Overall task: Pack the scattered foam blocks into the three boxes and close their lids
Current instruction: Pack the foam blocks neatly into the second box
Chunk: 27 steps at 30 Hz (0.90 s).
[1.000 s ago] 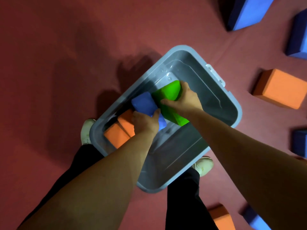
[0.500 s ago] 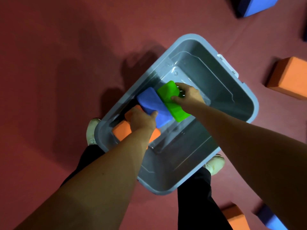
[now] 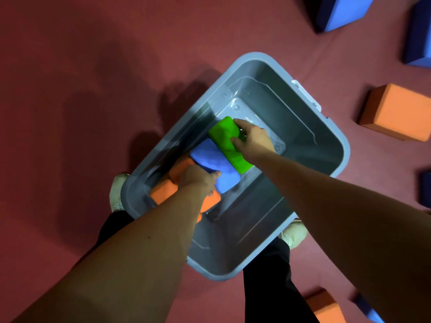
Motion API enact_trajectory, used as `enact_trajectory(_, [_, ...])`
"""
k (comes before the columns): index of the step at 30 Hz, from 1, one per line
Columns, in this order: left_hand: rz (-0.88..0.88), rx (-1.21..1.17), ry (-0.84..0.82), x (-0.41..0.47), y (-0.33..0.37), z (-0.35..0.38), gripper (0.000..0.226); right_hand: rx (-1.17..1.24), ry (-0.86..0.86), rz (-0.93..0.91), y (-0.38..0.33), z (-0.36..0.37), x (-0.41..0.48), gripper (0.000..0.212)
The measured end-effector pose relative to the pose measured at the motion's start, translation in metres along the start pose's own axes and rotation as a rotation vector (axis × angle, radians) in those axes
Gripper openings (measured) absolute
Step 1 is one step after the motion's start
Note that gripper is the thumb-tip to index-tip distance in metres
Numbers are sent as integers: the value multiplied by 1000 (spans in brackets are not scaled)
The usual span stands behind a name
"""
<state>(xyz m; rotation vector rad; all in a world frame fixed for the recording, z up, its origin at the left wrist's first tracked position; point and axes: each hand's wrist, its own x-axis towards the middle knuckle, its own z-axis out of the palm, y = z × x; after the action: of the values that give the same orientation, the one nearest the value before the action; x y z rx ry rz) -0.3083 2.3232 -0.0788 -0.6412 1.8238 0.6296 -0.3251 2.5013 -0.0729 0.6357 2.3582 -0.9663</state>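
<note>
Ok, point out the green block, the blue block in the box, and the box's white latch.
green block (image 3: 225,138), head view, on its top face.
blue block (image 3: 210,157), head view, on its top face.
white latch (image 3: 305,94), head view, on its middle, at the box's far rim.

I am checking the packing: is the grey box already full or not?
Not full. The grey box holds only orange, blue and green blocks along one side; much floor remains bare.

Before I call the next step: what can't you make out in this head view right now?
- Orange blocks in the bin: count unclear, the left hand and forearm cover them.
- Green block: near end hidden by the right hand.
- Other two boxes and all lids: outside the frame.
- Floor blocks at the right and bottom edges, such as one blue block: cropped by the frame.
- Bin's near corner: behind the forearms.
</note>
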Motion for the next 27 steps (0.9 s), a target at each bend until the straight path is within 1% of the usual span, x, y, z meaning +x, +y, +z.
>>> enact_trajectory(4, [20, -44, -38, -4, -1, -3, 36, -48, -43, -4, -5, -6, 3, 54])
enact_trajectory(8, [85, -115, -38, -18, 5, -24, 38, -156, -119, 18, -21, -16, -3, 64])
enact_trajectory(10, [111, -156, -35, -29, 14, -39, 41, -167, -131, 35, -32, -26, -12, 68])
enact_trajectory(12, [114, -183, -47, -41, 27, -54, 37, -167, -151, 49, -42, -39, -23, 68])
enact_trajectory(14, [114, -238, -91, -62, 44, -71, 33, -112, -160, 68, -53, -57, -38, 66])
enact_trajectory(16, [136, -286, -119, -88, 65, -89, 34, -18, -150, 105, -66, -84, -57, 62])
enact_trajectory(19, [192, -284, -128, -119, 95, -109, 35, 27, -152, 125, -73, -125, -77, 49])
enact_trajectory(21, [261, -249, -116, -138, 122, -112, 36, 58, -91, 142, -68, -159, -90, 41])
enact_trajectory(23, [308, -200, -125, -154, 148, -106, 37, 104, 14, 176, -52, -190, -97, 36])
enact_trajectory(26, [340, -53, -151, -174, 189, -79, 37, 239, 164, 266, -10, -228, -102, 31])
enact_trajectory(27, [350, -10, -162, -178, 204, -62, 37, 295, 214, 303, 14, -239, -104, 29])
